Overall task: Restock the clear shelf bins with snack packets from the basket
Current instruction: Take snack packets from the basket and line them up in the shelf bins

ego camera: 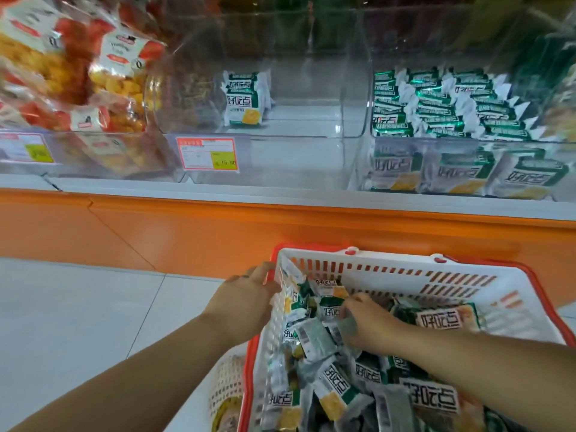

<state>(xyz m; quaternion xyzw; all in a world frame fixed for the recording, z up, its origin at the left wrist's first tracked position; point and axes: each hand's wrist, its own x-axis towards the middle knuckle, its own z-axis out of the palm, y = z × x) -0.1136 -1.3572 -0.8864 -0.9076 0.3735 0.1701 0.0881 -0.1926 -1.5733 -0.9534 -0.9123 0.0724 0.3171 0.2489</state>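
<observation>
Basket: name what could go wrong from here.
1. The left grip holds the basket only at one corner; heaped full, it might tip or slide.
2. The right grip digs into loose snack packets; a big handful may shed some on the lift.
3. Packets could land in the full right bin, not the near-empty middle bin.

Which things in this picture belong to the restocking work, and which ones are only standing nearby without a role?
Belong to the job: basket, gripped at its corner by the left hand; snack packets, which the right hand grasps; nearly empty middle bin with one packet.
Just nearby: full right bin; left bin of orange and yellow snack bags; price label.
</observation>
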